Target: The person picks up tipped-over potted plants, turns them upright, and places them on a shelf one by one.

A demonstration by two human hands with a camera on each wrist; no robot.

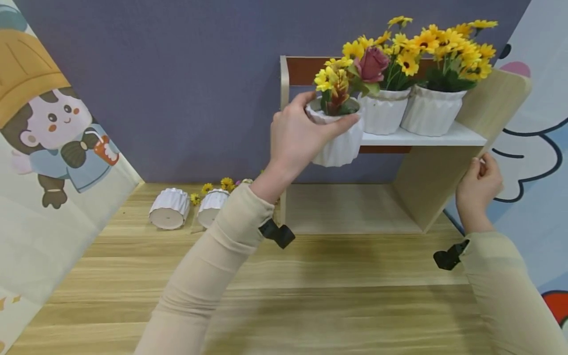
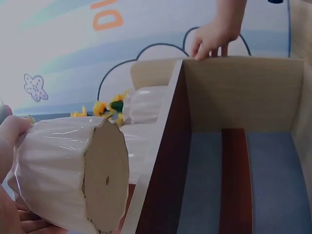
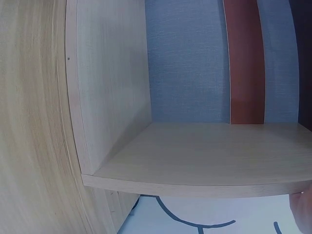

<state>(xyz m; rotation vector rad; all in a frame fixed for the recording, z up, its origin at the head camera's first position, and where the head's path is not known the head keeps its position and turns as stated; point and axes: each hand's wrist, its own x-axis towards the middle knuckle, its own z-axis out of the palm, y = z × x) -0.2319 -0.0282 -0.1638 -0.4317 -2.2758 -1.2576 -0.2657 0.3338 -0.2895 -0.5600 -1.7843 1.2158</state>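
Note:
My left hand (image 1: 295,135) grips a white ribbed flowerpot (image 1: 339,143) by its rim, thumb in front and fingers behind. Yellow flowers (image 1: 326,79) and reddish leaves rise from it. The pot is held before the left end of the upper shelf board (image 1: 461,135). In the left wrist view the flat underside (image 2: 107,180) of this pot shows a small hole. A dark pink rose (image 1: 372,64) leans beside its flowers; which pot it belongs to I cannot tell. With curled fingers, my right hand (image 1: 479,190) holds the front edge of the wooden shelf's right side panel (image 1: 492,113).
Two white pots with yellow flowers, a middle one (image 1: 385,113) and a right one (image 1: 432,111), stand on the upper board. Two more white pots, one far left (image 1: 170,204) and one beside it (image 1: 213,202), lie tipped on the wooden table (image 1: 310,296). The shelf's lower board (image 1: 350,207) lies beneath.

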